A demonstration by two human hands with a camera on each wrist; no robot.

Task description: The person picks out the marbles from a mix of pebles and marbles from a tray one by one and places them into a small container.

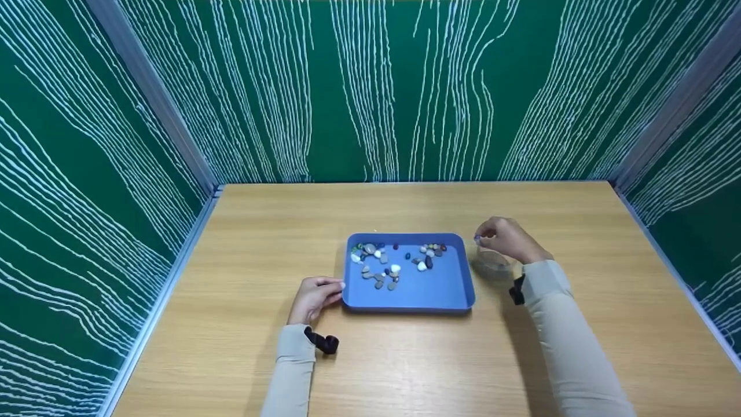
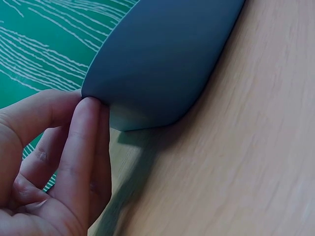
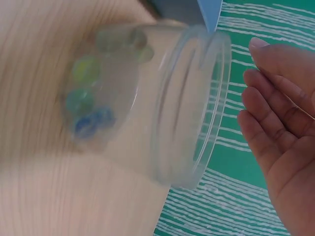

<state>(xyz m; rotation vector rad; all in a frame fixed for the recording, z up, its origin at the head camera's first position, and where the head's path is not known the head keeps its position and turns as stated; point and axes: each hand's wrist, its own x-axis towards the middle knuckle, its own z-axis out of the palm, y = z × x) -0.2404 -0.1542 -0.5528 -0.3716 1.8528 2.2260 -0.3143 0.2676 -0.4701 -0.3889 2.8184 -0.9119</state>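
Observation:
A blue tray (image 1: 434, 286) lies on the table with pebbles (image 1: 378, 278) and marbles inside. My left hand (image 1: 314, 298) pinches the tray's left edge between thumb and fingers, and the left wrist view shows these fingers (image 2: 83, 128) at its corner. To the right of the tray stands a clear jar (image 3: 162, 108), with several green, yellow and blue marbles (image 3: 86, 101) at its bottom. Above its open mouth is my right hand (image 1: 512, 240), fingertips pinching what looks like a small bluish marble (image 1: 477, 237). In the right wrist view that marble is hidden.
The wooden table (image 1: 405, 365) reaches back to a green wall (image 1: 324, 116) with white wavy lines. Similar panels rise at left and right. Small groups of stones and marbles sit in the tray's left half and upper right.

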